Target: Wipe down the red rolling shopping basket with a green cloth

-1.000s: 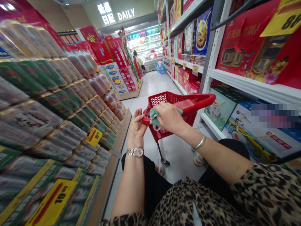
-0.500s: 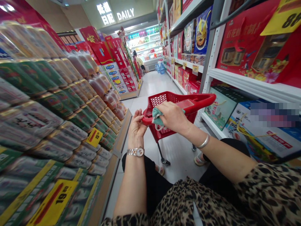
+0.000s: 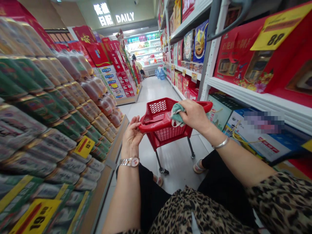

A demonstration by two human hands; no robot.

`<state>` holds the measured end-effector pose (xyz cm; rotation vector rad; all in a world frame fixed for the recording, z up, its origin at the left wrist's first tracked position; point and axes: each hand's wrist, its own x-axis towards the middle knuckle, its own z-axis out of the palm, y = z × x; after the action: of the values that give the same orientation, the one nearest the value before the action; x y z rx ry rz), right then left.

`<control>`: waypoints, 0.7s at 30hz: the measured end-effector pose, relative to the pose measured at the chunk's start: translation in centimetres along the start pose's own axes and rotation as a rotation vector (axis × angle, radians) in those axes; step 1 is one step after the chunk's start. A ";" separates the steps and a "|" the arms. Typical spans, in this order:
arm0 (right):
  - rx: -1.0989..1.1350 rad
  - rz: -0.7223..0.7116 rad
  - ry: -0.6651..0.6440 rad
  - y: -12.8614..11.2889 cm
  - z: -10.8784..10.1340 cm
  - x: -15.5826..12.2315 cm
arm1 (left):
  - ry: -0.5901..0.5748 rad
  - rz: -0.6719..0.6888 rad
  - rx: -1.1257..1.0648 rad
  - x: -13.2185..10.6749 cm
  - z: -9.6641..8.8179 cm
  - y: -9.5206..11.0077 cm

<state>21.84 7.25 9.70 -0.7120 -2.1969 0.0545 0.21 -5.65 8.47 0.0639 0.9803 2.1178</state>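
A red wheeled shopping basket stands in the aisle in front of me. My left hand grips the near left end of its red rim, fingers curled round it. My right hand is closed on a bunched green cloth and presses it against the rim near the middle. A watch sits on my left wrist and a silver bangle on my right.
Stacked shrink-wrapped can packs with yellow price tags fill the left side. White shelves of boxed goods line the right. The tiled aisle floor runs ahead to a far shelf wall, where a person stands.
My right hand has slid the cloth to the right along the rim. The basket has turned slightly, and my view has shifted a little to the right.
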 end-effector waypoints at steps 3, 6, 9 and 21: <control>-0.032 0.042 0.008 2.5 -0.6 0.1 | 0.048 0.042 0.042 -0.1 0.3 0.5; -0.080 0.124 0.002 5.0 -1.3 0.2 | 0.073 0.052 0.093 0.3 0.3 0.8; -0.115 0.209 0.008 7.5 -2.0 0.3 | 0.080 0.063 0.142 0.6 0.3 0.9; -0.171 0.350 -0.004 12.7 -3.2 1.2 | 0.081 0.050 0.142 0.6 0.4 1.1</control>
<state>29.52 17.87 9.36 -1.1870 -2.0738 0.0466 -0.72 -5.43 9.34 0.0744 1.1884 2.1073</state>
